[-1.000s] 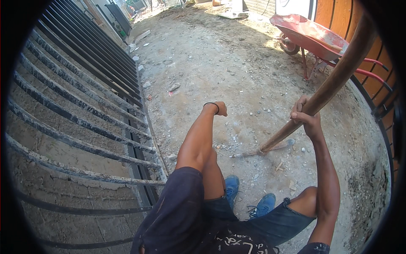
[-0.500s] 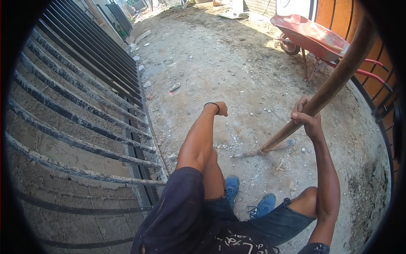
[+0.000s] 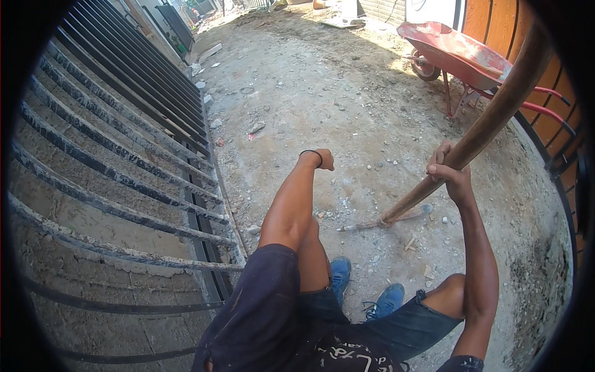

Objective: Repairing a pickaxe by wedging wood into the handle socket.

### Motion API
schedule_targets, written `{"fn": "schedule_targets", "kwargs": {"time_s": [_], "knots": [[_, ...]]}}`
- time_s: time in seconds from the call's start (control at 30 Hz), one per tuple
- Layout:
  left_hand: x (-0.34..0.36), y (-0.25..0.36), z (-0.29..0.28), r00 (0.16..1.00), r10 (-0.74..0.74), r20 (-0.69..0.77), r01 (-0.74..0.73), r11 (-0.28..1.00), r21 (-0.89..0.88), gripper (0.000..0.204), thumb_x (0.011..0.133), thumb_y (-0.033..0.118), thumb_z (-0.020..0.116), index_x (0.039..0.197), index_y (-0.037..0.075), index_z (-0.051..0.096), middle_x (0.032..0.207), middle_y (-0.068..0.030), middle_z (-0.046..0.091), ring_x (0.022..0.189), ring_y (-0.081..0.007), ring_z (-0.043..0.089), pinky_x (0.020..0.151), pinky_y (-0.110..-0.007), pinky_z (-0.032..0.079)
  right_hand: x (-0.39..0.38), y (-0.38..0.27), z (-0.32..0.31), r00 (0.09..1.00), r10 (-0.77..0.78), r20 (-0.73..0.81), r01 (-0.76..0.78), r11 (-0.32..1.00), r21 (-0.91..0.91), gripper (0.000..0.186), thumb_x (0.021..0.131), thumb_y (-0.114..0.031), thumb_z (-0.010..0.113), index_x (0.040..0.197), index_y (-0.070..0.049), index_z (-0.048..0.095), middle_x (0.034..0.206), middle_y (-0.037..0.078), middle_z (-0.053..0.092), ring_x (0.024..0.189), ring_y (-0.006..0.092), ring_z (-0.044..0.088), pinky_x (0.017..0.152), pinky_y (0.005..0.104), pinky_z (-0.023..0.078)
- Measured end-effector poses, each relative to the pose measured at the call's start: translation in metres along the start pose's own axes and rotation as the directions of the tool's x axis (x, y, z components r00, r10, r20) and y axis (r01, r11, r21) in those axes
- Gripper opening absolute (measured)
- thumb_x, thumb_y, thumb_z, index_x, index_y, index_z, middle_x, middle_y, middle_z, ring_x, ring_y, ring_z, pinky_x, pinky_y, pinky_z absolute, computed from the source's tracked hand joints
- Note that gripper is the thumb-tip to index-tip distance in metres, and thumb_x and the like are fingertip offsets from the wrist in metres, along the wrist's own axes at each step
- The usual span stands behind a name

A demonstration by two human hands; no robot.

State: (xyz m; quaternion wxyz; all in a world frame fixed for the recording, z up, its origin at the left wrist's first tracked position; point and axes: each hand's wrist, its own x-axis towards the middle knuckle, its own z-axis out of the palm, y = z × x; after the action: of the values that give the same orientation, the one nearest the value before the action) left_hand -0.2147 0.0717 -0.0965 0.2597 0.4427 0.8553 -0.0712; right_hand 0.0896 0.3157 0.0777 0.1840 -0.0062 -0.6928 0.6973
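Note:
A pickaxe (image 3: 483,128) with a long wooden handle leans up toward the upper right. My right hand (image 3: 450,170) is wrapped round its handle. On the gravel lies the pickaxe head (image 3: 406,215), with a narrow tip to the left and a broader end to the right. My left hand (image 3: 325,160) is held out in front with its fingers curled in and a dark band round the wrist. Nothing shows in it, and it stays apart from the pickaxe.
Dark metal bars of a gate (image 3: 118,214) run along my left. A red wheelbarrow (image 3: 455,56) stands at the far right beside an orange wooden fence (image 3: 496,25). Small stones and rubble litter the dirt ground (image 3: 297,93). My blue shoes (image 3: 385,302) are near the pickaxe head.

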Motion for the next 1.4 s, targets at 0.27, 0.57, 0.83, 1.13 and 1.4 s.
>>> {"fn": "schedule_targets", "kwargs": {"time_s": [0.27,0.57,0.83,1.13,1.4], "knots": [[0.002,0.006,-0.001,1.000,-0.003,-0.011,0.003,1.000,-0.028,0.040,0.084,0.036,0.059,0.106,0.005,0.071,0.109,-0.0165,0.069,0.101,-0.0314,0.065,0.088,-0.040,0.051,-0.001,0.002,-0.004,1.000,-0.002,-0.005,0.002,1.000,-0.011,0.027,0.065,-0.013,0.074,0.073,-0.009,0.049,0.065,0.002,0.052,0.058,0.0117,0.051,0.059,0.0254,0.041],[0.012,-0.010,0.007,0.997,-0.034,0.063,0.033,0.999,0.015,0.044,0.083,0.038,0.061,0.116,0.008,0.066,0.115,-0.0160,0.066,0.105,-0.0336,0.062,0.091,-0.041,0.048,0.001,0.002,0.000,1.000,-0.019,0.002,0.019,1.000,-0.011,0.027,0.065,-0.014,0.074,0.073,-0.009,0.049,0.065,0.003,0.052,0.058,0.0114,0.051,0.057,0.0252,0.040],[0.013,-0.003,0.006,1.000,0.031,-0.003,-0.031,0.999,0.030,0.039,0.083,0.035,0.059,0.103,0.004,0.071,0.105,-0.0166,0.070,0.098,-0.0310,0.066,0.085,-0.041,0.051,-0.001,0.000,-0.002,1.000,0.000,-0.012,0.000,1.000,-0.009,0.027,0.065,-0.013,0.074,0.073,-0.008,0.048,0.065,0.003,0.052,0.058,0.0116,0.051,0.058,0.0253,0.041],[0.010,-0.005,0.005,0.999,0.053,-0.009,-0.052,0.997,0.061,0.039,0.084,0.036,0.057,0.105,0.005,0.071,0.107,-0.0160,0.069,0.099,-0.0316,0.066,0.086,-0.041,0.051,-0.001,-0.001,-0.001,1.000,-0.004,-0.002,0.004,1.000,-0.017,0.027,0.066,-0.013,0.074,0.073,-0.009,0.048,0.065,0.002,0.052,0.058,0.0115,0.051,0.058,0.0250,0.040],[0.005,-0.007,0.004,1.000,0.012,-0.009,-0.012,1.000,0.026,0.040,0.084,0.036,0.058,0.106,0.005,0.071,0.108,-0.0157,0.069,0.100,-0.0311,0.065,0.087,-0.041,0.051,0.001,0.001,0.000,1.000,-0.010,0.006,0.010,1.000,-0.004,0.027,0.065,-0.013,0.074,0.073,-0.009,0.048,0.064,0.002,0.051,0.058,0.0114,0.051,0.058,0.0251,0.040]]}}
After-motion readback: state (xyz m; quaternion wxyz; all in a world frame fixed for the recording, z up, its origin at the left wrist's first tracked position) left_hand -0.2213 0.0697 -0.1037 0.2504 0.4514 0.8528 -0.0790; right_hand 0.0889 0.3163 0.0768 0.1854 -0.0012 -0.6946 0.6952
